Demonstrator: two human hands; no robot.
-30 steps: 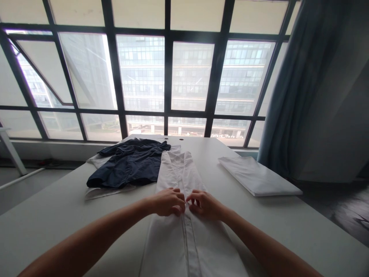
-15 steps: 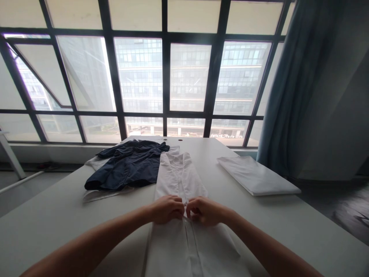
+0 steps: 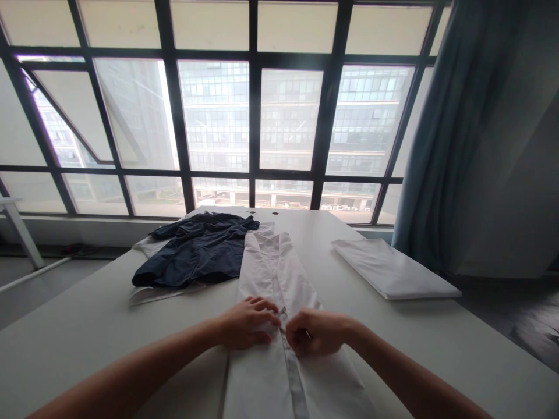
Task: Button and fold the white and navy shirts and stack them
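Note:
A white shirt (image 3: 257,381) lies lengthwise in front of me, its collar end pointing towards the window and its sides folded in to a long middle opening. My left hand (image 3: 247,323) rests on the left side of the shirt, fingers spread and lying near the middle edge. Across the opening, my right hand (image 3: 321,331) is closed, its curled fingers pinching the edge of the right side. Between the hands the two edges stand slightly apart, and a greyish strip shows below. The right fingertips are partly hidden by the hand itself.
On the left, a dark navy garment (image 3: 192,250) lies crumpled over white cloth (image 3: 161,295). A flat folded white cloth (image 3: 393,270) sits at the right edge of the white table (image 3: 96,314). Behind are a large window and a blue-grey curtain (image 3: 441,163).
My left fingers have uncurled from the shirt's edge and spread out. My right hand has shifted slightly towards me and right, still closed, and the gap between the edges is wider.

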